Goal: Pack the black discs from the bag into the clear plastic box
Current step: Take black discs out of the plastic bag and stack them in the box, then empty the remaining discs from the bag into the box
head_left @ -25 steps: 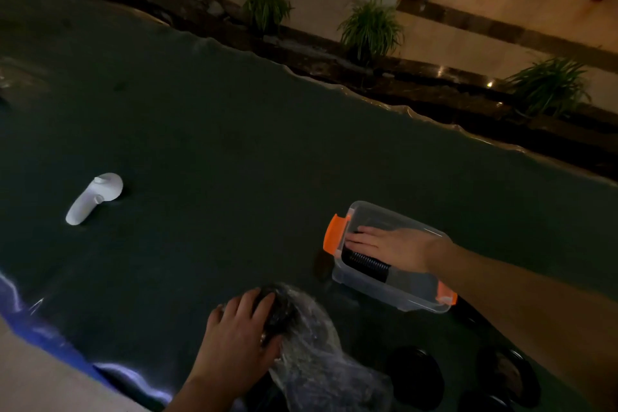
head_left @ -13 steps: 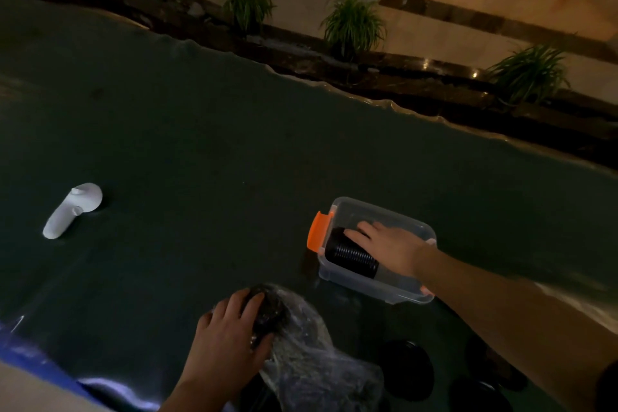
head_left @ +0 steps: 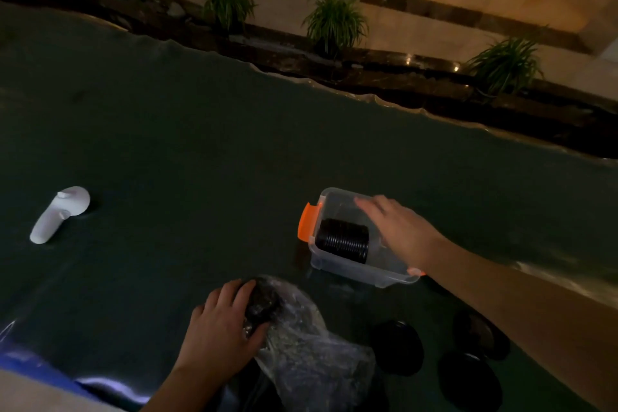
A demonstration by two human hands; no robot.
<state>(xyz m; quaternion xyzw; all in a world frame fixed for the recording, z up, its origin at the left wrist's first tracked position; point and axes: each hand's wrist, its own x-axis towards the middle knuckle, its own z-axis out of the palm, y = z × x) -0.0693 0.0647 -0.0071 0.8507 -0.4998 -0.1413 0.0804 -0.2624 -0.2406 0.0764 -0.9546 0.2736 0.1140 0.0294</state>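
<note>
Head view: right hand (head_left: 398, 231) flat-fingered over the box (head_left: 351, 267) rim; left hand (head_left: 224, 328) grip clutches the bag (head_left: 307, 354).

The right hand (head_left: 398, 231) hovers over the clear plastic box (head_left: 357, 267), fingers straight, with a row of black discs (head_left: 342, 239) standing on edge just below and left of it. The left hand (head_left: 224, 328) grips the crinkled bag (head_left: 311, 354). 3 loose discs (head_left: 398, 346) lie on the dark counter (head_left: 187, 157) right of that hand, and a white controller (head_left: 58, 214) lies far to its left.

Discs (head_left: 342, 239) in box (head_left: 359, 266), bag (head_left: 301, 344) before it.
</note>
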